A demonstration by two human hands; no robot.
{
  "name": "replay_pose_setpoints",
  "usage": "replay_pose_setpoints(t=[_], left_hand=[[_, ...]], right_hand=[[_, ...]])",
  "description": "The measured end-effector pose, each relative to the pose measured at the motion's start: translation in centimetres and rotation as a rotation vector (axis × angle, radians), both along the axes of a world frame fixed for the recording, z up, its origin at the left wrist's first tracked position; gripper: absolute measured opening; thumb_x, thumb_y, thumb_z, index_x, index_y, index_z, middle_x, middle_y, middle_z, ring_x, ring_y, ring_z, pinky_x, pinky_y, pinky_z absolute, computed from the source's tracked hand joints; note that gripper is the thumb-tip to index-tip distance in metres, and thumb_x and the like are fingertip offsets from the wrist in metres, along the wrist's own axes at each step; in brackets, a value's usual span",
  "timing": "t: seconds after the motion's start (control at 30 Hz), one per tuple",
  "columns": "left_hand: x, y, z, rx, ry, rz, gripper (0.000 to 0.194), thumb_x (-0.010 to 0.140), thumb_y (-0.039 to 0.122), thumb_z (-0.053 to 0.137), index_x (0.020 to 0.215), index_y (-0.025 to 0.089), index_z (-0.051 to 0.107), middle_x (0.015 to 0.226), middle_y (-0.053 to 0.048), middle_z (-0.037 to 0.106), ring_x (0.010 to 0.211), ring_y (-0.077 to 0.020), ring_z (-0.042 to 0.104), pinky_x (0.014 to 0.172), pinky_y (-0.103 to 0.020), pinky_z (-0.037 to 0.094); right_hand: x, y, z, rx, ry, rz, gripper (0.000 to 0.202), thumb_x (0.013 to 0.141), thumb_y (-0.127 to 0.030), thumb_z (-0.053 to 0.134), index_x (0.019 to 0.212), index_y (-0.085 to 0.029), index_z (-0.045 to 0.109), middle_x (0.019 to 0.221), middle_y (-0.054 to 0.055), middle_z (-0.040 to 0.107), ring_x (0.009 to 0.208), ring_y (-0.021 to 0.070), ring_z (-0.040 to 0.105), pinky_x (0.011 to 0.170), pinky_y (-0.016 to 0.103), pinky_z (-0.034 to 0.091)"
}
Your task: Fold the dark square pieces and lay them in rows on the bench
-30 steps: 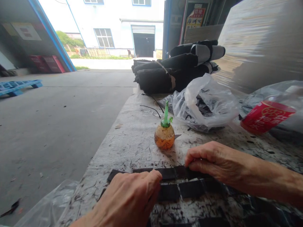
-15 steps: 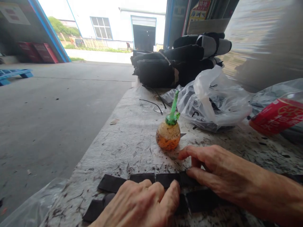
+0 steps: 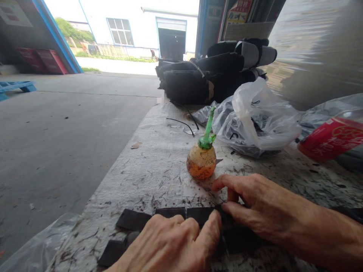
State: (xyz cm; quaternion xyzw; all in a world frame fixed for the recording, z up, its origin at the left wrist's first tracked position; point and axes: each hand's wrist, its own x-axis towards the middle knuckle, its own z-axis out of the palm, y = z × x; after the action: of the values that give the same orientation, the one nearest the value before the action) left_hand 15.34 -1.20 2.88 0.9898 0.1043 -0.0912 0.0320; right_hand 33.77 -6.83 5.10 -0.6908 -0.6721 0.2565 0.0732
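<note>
Rows of flat black rectangular pieces (image 3: 133, 220) lie side by side on the near part of the table. My left hand (image 3: 170, 241) rests palm down over them, its index fingertip pressed on a piece in the far row. The other fingertips are hidden beneath the hand. At the right end of that row is my right hand (image 3: 255, 200), thumb on the black material and index finger arched apart above the tabletop. Just beyond it stands a round squeeze bottle (image 3: 201, 162) with orange liquid and a green spout.
The table (image 3: 153, 151) is strewn with black scraps. A white plastic bag (image 3: 255, 121) and a red-labelled container (image 3: 331, 138) lie at the right. Black bundles (image 3: 187, 85) are stacked behind. Concrete floor (image 3: 70, 143) and a blue pallet (image 3: 17, 87) are on the left.
My left index finger has slid slightly right, closer to my right thumb. My right hand has barely moved. The bottle stays in place.
</note>
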Motion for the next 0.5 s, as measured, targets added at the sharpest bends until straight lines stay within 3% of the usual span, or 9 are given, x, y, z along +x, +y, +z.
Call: replay_pose_setpoints(t=[0.1,0.23,0.4,0.5], left_hand=[[0.5,-0.1,0.5,-0.029,0.057,0.037,0.056,0.085,0.027,0.051,0.136,0.019,0.028,0.069,0.000,0.065,0.047,-0.0161,0.057,0.035,-0.026,0.022],[0.7,-0.1,0.7,-0.043,0.072,0.050,0.056,0.084,0.024,0.050,0.136,0.019,0.029,0.070,0.000,0.065,0.043,-0.0135,0.054,0.035,-0.024,0.023],[0.8,0.0,-0.1,0.012,0.077,0.003,0.059,0.082,0.021,0.054,0.136,0.016,0.031,0.069,-0.001,0.065,0.045,-0.0167,0.057,0.034,-0.028,0.017],[0.7,0.0,-0.6,0.082,0.033,-0.011,0.058,0.079,0.018,0.056,0.133,0.018,0.035,0.066,0.001,0.065,0.046,-0.0173,0.058,0.034,-0.029,0.017]], right_hand=[[-0.2,0.0,0.2,0.027,-0.012,0.001,0.013,0.078,-0.020,0.048,0.076,-0.023,0.061,0.067,-0.001,0.064,0.061,0.0138,0.057,0.056,0.023,0.038],[-0.5,0.2,0.9,0.035,-0.029,-0.028,0.019,0.076,-0.019,0.052,0.090,-0.024,0.064,0.075,0.002,0.067,0.070,0.0173,0.061,0.062,0.025,0.042],[0.0,-0.4,1.7,-0.025,0.009,-0.123,0.030,0.077,-0.024,0.053,0.105,-0.024,0.062,0.081,0.003,0.069,0.073,0.0198,0.063,0.061,0.026,0.046],[0.9,-1.6,1.3,0.037,0.039,-0.163,0.034,0.079,-0.031,0.051,0.113,-0.028,0.057,0.083,0.000,0.068,0.070,0.0175,0.062,0.059,0.025,0.047]])
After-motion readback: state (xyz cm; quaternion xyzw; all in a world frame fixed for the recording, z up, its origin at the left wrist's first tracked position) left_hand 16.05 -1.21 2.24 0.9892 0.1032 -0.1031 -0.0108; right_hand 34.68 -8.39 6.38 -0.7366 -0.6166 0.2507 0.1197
